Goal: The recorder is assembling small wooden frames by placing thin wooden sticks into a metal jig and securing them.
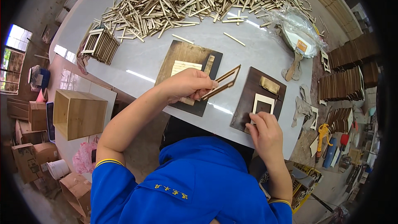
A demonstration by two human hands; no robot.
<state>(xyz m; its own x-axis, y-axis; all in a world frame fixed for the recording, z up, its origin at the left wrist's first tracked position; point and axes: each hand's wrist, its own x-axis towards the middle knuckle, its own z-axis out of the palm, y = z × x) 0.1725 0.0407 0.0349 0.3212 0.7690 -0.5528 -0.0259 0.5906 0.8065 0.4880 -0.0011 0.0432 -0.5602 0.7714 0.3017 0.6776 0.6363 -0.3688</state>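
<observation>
Two boards (245,105), one held frame (226,86)

Slim rectangular wooden frame (226,87), brown-edged, held tilted and raised by left hand (191,84). Pale rectangular frame (265,97) laid flat on dark board (244,101), near end partly hidden by right hand (266,132).
</observation>
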